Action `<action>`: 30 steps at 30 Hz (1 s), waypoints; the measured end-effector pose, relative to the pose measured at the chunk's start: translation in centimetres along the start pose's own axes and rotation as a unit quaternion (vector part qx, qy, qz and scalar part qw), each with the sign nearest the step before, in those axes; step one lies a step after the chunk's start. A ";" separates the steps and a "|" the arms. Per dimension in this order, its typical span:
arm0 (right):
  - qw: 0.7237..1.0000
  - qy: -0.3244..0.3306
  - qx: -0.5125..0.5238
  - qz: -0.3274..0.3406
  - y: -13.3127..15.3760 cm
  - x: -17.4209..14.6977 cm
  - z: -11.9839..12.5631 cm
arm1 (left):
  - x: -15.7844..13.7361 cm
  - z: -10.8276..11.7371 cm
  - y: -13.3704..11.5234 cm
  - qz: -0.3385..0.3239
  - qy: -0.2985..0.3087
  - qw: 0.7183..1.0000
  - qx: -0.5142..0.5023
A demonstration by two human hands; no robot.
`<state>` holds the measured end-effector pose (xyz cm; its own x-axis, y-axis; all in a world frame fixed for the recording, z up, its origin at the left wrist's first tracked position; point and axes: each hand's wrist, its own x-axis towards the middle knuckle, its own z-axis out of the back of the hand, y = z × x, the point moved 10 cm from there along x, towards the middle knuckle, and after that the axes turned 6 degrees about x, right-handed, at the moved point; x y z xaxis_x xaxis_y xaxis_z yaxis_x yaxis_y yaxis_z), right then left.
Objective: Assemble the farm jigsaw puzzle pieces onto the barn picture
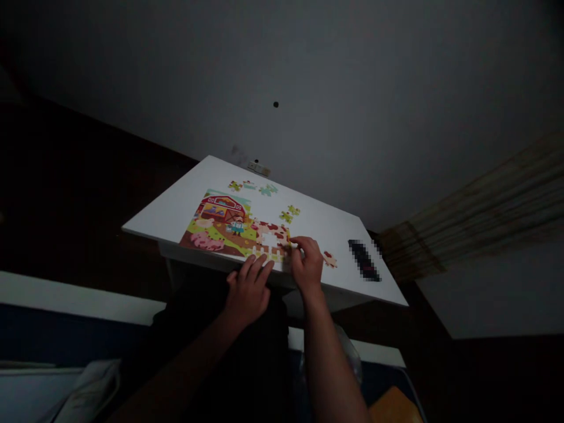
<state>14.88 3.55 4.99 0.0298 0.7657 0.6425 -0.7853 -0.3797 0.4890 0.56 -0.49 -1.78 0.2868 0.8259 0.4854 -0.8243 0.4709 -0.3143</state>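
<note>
A partly assembled jigsaw puzzle (220, 226) with a farm picture lies near the front edge of the white table. It shows a red barn, pink pigs and a brown-and-cream cow, with a white gap in the cow's body. My left hand (249, 288) rests at the puzzle's lower edge, fingers stretched out and slightly apart. At the puzzle's right edge, my right hand (307, 261) is closed in a pinch on a puzzle piece (289, 239), mostly covered by the fingers. Just right of that hand lies a loose cow-coloured piece (329, 259).
Several loose pieces lie behind the puzzle: green ones (286, 217) and pale blue ones (268, 190). A dark pixelated object (363, 260) is on the right of the white table (167, 208). A grey wall stands behind, with a curtain (484, 205) at the right.
</note>
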 end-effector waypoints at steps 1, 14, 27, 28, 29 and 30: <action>1.000 -0.003 -0.026 -0.015 -1.1 -0.6 1.1 | 0.4 0.9 -0.1 0.004 0.008 1.000 0.000; 0.938 0.115 -0.248 -0.214 -15.8 -5.3 8.4 | 5.9 3.4 3.4 -0.027 0.003 0.996 0.082; 0.971 0.103 -0.161 -0.146 -11.8 -3.0 5.0 | 5.6 3.5 3.2 -0.017 -0.008 0.996 0.087; 0.968 0.107 -0.173 -0.146 -11.9 -2.9 4.9 | 5.6 3.5 3.1 -0.017 -0.007 0.996 0.087; 0.966 0.112 -0.179 -0.147 -12.0 -2.8 4.8 | 5.6 3.5 3.1 -0.017 -0.007 0.996 0.088; 0.966 0.116 -0.179 -0.148 -12.1 -2.8 4.7 | 5.6 3.5 3.1 -0.017 -0.007 0.996 0.088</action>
<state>27.22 3.60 0.06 0.1790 0.9246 0.3361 -0.9281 0.0453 0.3696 -2.13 4.49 2.84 0.3099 0.8058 0.5046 -0.8873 0.4358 -0.1510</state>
